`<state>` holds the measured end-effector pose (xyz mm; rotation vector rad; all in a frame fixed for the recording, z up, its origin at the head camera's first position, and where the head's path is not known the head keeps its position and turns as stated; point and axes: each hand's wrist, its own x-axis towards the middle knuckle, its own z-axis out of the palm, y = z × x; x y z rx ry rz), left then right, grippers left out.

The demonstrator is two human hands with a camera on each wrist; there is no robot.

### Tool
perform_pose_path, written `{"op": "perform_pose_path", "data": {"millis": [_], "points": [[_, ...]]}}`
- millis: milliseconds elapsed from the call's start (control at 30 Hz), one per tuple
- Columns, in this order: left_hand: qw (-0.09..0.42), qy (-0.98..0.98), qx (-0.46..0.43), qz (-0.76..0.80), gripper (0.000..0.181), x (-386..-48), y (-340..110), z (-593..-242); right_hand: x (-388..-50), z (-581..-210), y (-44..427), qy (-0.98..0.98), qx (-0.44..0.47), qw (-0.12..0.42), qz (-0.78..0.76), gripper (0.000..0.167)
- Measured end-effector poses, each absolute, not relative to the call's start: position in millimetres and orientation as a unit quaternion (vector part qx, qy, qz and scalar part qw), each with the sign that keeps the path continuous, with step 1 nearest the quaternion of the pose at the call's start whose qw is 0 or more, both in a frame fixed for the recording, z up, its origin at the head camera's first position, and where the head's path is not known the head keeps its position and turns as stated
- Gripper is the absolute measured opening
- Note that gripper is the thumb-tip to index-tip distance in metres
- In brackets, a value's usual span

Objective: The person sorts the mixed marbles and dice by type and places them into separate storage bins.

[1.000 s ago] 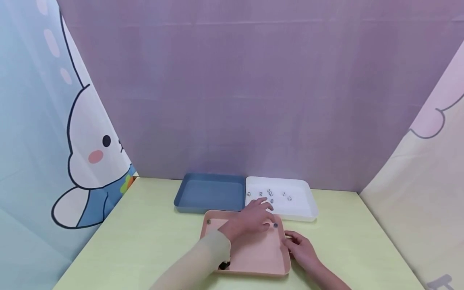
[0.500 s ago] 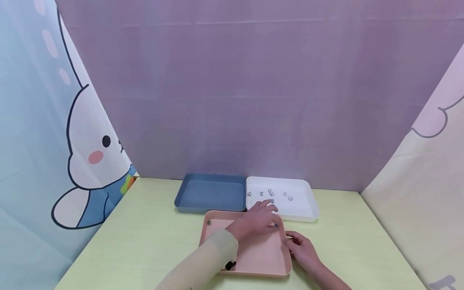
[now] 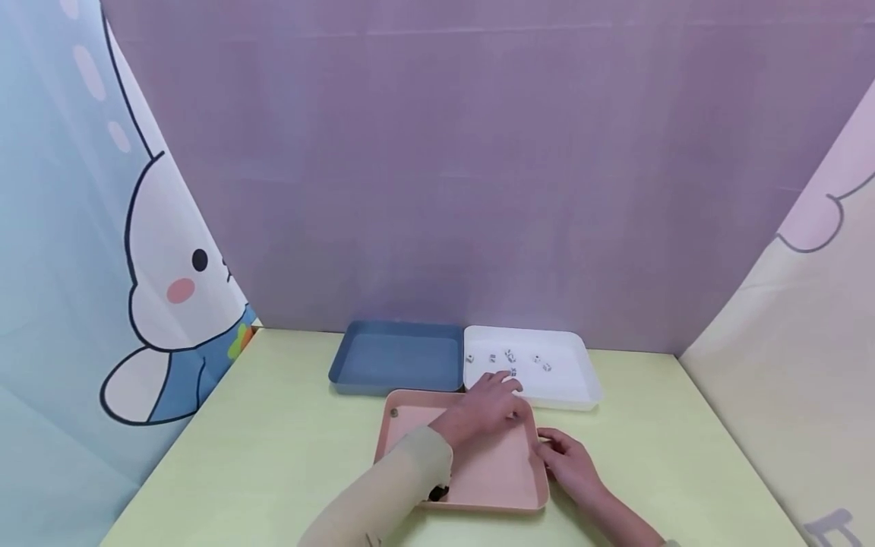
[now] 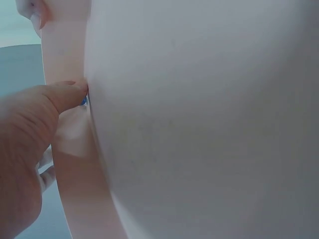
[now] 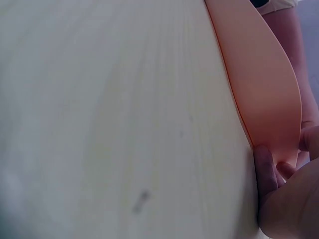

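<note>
Inside the pink tray [image 3: 488, 479], my left hand [image 3: 481, 414] reaches to the far right corner. Its thumb [image 4: 72, 93] and a mostly hidden finger pinch a small blue piece [image 4: 83, 101] low against the tray wall. The piece is nearly covered, so its shape cannot be made out. Two other fingers stand outside the rim. At the tray's right side, my right hand [image 3: 570, 467] holds the wall, with fingers [image 5: 265, 172] against its outer face. Another small dark piece [image 3: 394, 413] lies in the tray's far left corner.
Behind the pink tray stand a blue tray [image 3: 399, 361] and, right of it, a white tray [image 3: 574, 380]. Several small white pieces with dark marks [image 3: 510, 355] lie in the white one. A purple cloth [image 3: 437, 175] hangs behind the yellow table [image 3: 273, 456].
My left hand has moved slightly right and its fingers have come together on the small blue piece, which was showing uncovered a second ago. The right hand has stayed at the tray's side.
</note>
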<state>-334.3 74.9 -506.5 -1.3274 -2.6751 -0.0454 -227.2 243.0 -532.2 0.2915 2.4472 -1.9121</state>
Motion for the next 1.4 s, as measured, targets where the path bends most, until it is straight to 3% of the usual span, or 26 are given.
{"op": "perform_pose_path", "data": {"millis": [300, 667, 900, 1400], "points": [[0.074, -0.915, -0.393, 0.054, 0.021, -339.9, 76.7, -502.1, -229.5, -530.2, 242.9, 0.787, 0.096, 0.011, -0.609, 0.029], [0.052, -0.917, -0.393, 0.050, 0.024, -342.7, 69.3, -495.9, -232.6, -533.9, 241.8, 0.778, 0.089, 0.020, -0.622, 0.033], [0.038, -0.913, -0.402, 0.051, 0.016, -344.5, 65.4, -494.9, -231.2, -533.1, 239.3, 0.776, 0.088, 0.019, -0.624, 0.032], [-0.002, -0.907, -0.381, -0.182, 0.008, -350.4, 48.2, -495.2, -230.0, -533.8, 242.8, 0.781, 0.106, 0.022, -0.615, 0.034]]}}
